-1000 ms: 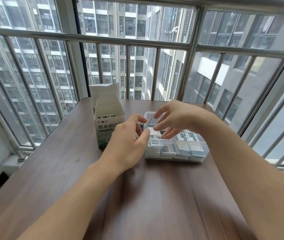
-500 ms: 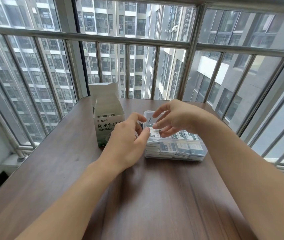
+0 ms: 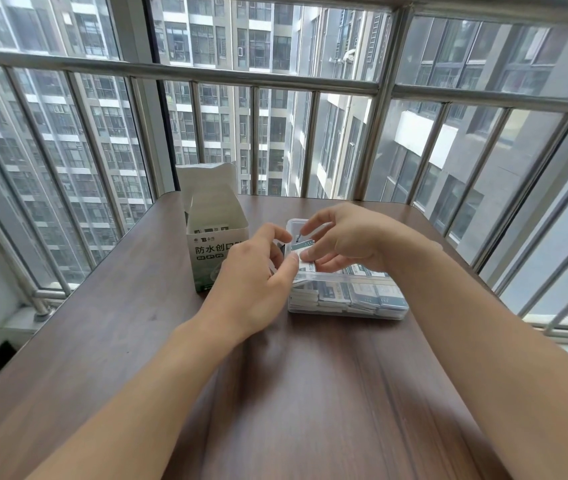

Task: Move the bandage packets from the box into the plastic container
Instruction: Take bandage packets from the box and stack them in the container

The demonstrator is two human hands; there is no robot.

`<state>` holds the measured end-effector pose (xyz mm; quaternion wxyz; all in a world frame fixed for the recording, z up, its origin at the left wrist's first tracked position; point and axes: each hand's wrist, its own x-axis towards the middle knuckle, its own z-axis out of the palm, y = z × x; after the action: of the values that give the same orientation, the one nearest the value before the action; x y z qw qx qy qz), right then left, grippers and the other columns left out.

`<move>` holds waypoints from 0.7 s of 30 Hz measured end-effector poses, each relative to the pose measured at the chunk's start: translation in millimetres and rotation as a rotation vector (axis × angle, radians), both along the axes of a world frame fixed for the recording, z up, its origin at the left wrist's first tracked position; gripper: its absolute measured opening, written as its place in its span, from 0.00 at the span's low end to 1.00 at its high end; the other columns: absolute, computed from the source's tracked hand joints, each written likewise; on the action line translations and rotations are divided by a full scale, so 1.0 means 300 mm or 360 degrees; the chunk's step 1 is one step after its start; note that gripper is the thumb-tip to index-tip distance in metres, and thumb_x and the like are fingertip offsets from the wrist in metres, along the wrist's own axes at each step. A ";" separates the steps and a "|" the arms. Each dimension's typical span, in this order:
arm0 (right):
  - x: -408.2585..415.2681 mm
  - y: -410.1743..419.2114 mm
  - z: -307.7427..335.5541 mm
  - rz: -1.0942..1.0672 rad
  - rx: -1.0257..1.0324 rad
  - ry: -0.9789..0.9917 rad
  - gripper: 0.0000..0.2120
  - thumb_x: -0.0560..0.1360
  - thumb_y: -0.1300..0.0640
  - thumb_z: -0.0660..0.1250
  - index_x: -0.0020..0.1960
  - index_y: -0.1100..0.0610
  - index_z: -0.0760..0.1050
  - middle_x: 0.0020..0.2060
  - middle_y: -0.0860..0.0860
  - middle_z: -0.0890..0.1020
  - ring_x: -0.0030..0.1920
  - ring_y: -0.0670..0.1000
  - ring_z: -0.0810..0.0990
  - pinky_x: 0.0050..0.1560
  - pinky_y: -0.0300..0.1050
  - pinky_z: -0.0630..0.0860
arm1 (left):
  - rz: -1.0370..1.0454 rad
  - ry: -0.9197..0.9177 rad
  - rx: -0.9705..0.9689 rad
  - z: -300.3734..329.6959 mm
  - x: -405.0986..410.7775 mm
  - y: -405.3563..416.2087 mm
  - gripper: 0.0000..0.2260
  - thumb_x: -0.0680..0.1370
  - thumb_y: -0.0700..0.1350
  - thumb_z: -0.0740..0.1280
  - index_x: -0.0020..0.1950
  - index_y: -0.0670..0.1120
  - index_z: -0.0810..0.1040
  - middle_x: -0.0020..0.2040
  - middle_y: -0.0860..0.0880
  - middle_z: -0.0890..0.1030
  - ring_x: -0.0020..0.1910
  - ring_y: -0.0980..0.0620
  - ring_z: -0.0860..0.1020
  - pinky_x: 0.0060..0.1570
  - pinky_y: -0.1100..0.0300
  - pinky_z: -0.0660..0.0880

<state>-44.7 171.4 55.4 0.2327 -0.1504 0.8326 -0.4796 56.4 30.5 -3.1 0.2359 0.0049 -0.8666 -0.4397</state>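
At the left stands the box (image 3: 218, 251), white with green print, its top flaps open, on the brown wooden bench (image 3: 109, 334); some packets seem to show inside its mouth, but how many is not clear. Just right of it, the left hand (image 3: 258, 271) has its fingers curled and its thumb pressing on a bandage packet (image 3: 305, 249) at the left end of the plastic container (image 3: 348, 311). The right hand (image 3: 344, 242) comes from the other side and pinches the same packet between the thumb and the fingers, above the container's left compartment. The clear container touches neither the box nor the railing (image 3: 171, 69) behind, and it is already filled with rows of packets standing on edge. The step in hand seems to be to seat this packet in the row. The next move probably calls for pushing it down level, letting go, and then reaching back to the box.
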 end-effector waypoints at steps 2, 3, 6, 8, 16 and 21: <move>0.006 -0.006 0.000 -0.0030 -0.0036 0.0013 0.22 0.72 0.74 0.74 0.63 0.64 0.76 0.52 0.59 0.81 0.36 0.52 0.85 0.35 0.40 0.82 | 0.0000 -0.0007 0.0002 0.001 0.001 0.000 0.06 0.81 0.47 0.67 0.58 0.53 0.76 0.38 0.52 0.79 0.32 0.52 0.79 0.32 0.49 0.80; 0.008 -0.006 0.003 -0.0038 -0.0054 0.0010 0.21 0.72 0.74 0.73 0.63 0.64 0.76 0.53 0.59 0.81 0.37 0.52 0.85 0.35 0.40 0.82 | 0.0001 -0.0009 0.0002 0.001 0.001 -0.001 0.06 0.81 0.47 0.67 0.58 0.53 0.76 0.38 0.52 0.79 0.32 0.52 0.79 0.32 0.49 0.80; -0.003 0.027 0.041 -0.0073 -0.0145 -0.0042 0.21 0.71 0.76 0.72 0.63 0.64 0.77 0.55 0.60 0.80 0.41 0.55 0.87 0.36 0.41 0.83 | 0.0003 -0.0010 0.0013 0.000 0.001 -0.002 0.06 0.81 0.47 0.67 0.58 0.52 0.77 0.38 0.53 0.78 0.32 0.52 0.79 0.33 0.48 0.80; -0.018 0.071 0.080 -0.0090 -0.0176 -0.0039 0.21 0.71 0.75 0.71 0.62 0.63 0.77 0.56 0.59 0.81 0.43 0.56 0.87 0.38 0.42 0.83 | 0.0000 -0.0017 0.0023 0.000 0.000 -0.002 0.06 0.81 0.46 0.67 0.58 0.52 0.77 0.38 0.53 0.78 0.32 0.53 0.79 0.33 0.48 0.80; -0.038 0.133 0.087 -0.0008 0.0162 0.0041 0.20 0.71 0.75 0.72 0.60 0.62 0.79 0.56 0.60 0.79 0.43 0.59 0.88 0.42 0.48 0.85 | -0.0001 -0.0027 0.0013 -0.001 0.002 -0.003 0.06 0.81 0.46 0.66 0.57 0.52 0.77 0.38 0.53 0.78 0.32 0.52 0.79 0.33 0.48 0.80; -0.046 0.110 0.047 0.0016 0.0259 0.0042 0.20 0.70 0.74 0.74 0.59 0.62 0.79 0.49 0.62 0.82 0.38 0.57 0.88 0.47 0.52 0.86 | 0.0009 -0.0022 -0.0012 -0.004 0.001 -0.003 0.06 0.81 0.46 0.66 0.57 0.52 0.77 0.39 0.53 0.78 0.33 0.51 0.80 0.34 0.46 0.80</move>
<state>-58.4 204.3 69.6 0.2358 -0.1416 0.8710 -0.4071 56.7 29.7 -4.2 0.2313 0.0096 -0.8698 -0.4358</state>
